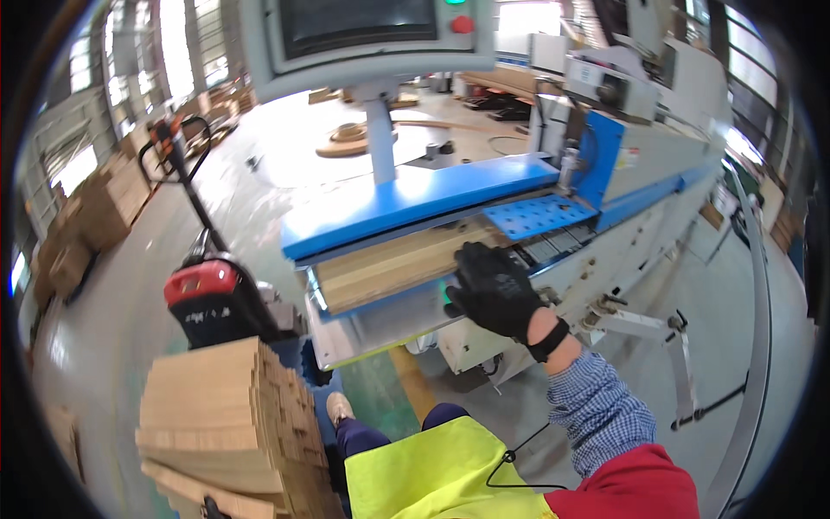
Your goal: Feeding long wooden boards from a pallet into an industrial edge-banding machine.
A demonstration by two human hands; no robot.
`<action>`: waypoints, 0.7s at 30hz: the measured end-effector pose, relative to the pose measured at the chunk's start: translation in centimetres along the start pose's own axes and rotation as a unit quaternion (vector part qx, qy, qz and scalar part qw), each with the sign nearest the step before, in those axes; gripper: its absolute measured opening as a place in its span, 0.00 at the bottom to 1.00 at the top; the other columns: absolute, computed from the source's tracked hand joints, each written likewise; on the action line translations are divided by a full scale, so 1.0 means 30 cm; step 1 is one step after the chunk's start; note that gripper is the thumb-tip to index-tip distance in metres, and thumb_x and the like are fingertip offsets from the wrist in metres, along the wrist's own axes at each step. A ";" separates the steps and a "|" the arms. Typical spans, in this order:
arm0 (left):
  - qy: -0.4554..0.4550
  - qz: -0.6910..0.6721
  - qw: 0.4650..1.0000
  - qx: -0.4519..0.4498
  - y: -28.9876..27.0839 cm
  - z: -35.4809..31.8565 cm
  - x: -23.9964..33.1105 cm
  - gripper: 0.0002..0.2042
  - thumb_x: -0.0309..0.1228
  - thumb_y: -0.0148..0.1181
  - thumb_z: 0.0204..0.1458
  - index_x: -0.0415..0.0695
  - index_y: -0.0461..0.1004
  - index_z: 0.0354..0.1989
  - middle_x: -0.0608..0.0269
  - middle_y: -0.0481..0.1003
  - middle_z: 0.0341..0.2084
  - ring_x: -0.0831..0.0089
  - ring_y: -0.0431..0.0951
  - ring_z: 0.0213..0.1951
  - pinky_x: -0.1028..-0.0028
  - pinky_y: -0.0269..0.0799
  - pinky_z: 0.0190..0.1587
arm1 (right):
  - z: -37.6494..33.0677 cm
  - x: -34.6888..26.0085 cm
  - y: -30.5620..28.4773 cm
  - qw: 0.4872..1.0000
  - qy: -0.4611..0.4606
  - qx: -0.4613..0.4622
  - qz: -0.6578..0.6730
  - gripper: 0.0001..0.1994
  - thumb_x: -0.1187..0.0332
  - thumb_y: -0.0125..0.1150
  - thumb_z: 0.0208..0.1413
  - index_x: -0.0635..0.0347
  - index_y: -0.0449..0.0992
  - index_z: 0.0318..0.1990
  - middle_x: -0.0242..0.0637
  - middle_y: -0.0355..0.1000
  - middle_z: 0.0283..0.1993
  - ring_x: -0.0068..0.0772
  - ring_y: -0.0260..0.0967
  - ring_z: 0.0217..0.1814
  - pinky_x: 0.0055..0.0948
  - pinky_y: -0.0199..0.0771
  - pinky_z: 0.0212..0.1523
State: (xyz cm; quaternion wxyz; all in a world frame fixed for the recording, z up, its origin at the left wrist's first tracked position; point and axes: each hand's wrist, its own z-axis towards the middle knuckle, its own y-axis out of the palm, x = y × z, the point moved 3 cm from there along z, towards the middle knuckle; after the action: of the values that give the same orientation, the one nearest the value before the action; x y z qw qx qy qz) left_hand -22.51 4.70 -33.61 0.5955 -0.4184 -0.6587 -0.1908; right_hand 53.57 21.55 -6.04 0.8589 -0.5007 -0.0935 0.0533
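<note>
Below the blue cover (415,201), a wooden board (380,275) by the right hand (493,288)

From my remote view, the board lies along the cover. My gloved right hand is loosely open, fingers near its right end, thumb apart. My left hand (211,509) barely shows at the wood stack (203,389); I cannot tell its grip.

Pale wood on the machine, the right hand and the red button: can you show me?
Pale wood (389,266): head view, middle of its visible surface.
Right hand (495,290): head view, back of the black glove.
Red button (462,24): head view, its front.
</note>
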 end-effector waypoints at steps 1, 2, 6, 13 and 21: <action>-0.100 0.255 0.962 -0.002 -0.043 -0.048 0.037 0.37 0.62 0.39 0.64 0.60 0.44 0.77 0.54 0.41 0.77 0.55 0.44 0.76 0.48 0.34 0.74 | -0.005 0.024 0.018 1.000 0.005 -0.005 0.003 0.34 0.44 0.50 0.62 0.68 0.68 0.62 0.56 0.63 0.67 0.54 0.57 0.72 0.53 0.52 0.71; -0.041 0.431 0.901 0.037 -0.160 -0.062 0.017 0.31 0.53 0.37 0.67 0.54 0.49 0.75 0.53 0.50 0.74 0.58 0.50 0.74 0.51 0.43 0.73 | 0.014 -0.010 -0.007 0.998 0.035 -0.033 0.052 0.36 0.42 0.48 0.63 0.67 0.65 0.65 0.55 0.62 0.69 0.54 0.55 0.73 0.53 0.50 0.72; 0.205 0.244 0.936 0.148 -0.209 -0.053 0.050 0.22 0.37 0.41 0.69 0.36 0.65 0.65 0.45 0.72 0.59 0.57 0.74 0.59 0.63 0.74 0.58 | -0.004 -0.003 -0.007 0.994 0.058 -0.043 0.084 0.37 0.42 0.46 0.63 0.66 0.62 0.68 0.54 0.57 0.72 0.52 0.50 0.76 0.50 0.44 0.76; 0.438 0.335 0.795 0.251 0.205 -0.424 0.680 0.14 0.27 0.65 0.59 0.30 0.78 0.49 0.59 0.81 0.31 0.74 0.78 0.30 0.72 0.77 0.34 | 0.008 -0.004 -0.020 0.991 0.073 -0.071 0.088 0.37 0.42 0.46 0.63 0.66 0.62 0.68 0.53 0.57 0.73 0.50 0.49 0.77 0.48 0.41 0.77; 0.626 0.221 0.742 0.091 0.472 -0.390 0.896 0.16 0.18 0.53 0.58 0.35 0.76 0.55 0.56 0.79 0.45 0.65 0.78 0.46 0.75 0.72 0.46 | 0.006 -0.017 -0.013 0.996 0.037 -0.036 0.072 0.35 0.44 0.49 0.63 0.67 0.65 0.65 0.54 0.60 0.70 0.51 0.53 0.75 0.50 0.46 0.75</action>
State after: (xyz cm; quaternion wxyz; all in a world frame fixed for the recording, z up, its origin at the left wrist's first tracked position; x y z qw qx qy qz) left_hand -2.58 12.80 -9.18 0.9346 -0.2826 -0.0407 -0.2120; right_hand 53.02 21.43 -5.67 0.8368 -0.5387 -0.0272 0.0933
